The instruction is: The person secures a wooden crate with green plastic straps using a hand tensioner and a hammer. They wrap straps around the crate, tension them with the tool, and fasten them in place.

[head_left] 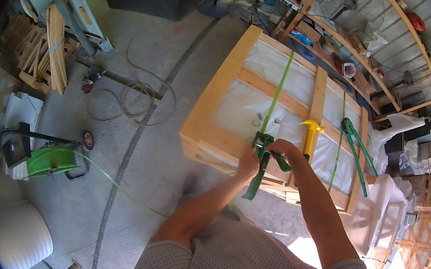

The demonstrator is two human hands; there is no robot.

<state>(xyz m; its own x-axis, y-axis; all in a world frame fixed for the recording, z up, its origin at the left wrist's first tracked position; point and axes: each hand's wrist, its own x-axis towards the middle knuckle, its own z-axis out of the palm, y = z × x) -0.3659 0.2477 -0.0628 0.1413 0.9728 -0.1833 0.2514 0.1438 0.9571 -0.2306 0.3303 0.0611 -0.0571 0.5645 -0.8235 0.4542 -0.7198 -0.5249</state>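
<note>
A wooden crate wrapped in clear plastic stands in front of me. Green strapping runs across its top and leads into a green strapping tensioner at the near edge. My left hand is closed on the tensioner's body, its fingers partly hidden. Beside it, my right hand curls around the tool's lever. Right of my hands, a yellow hammer lies on the crate. Farther right rests a long-handled green strapping sealer, near a second green strap. Small metal seals lie on the plastic.
A reel of green strapping stands on a wheeled cart at left, its loose strap crossing the floor toward me. A coiled hose lies on the floor beyond. Wood strips lean at the far left. Cluttered shelving stands behind the crate.
</note>
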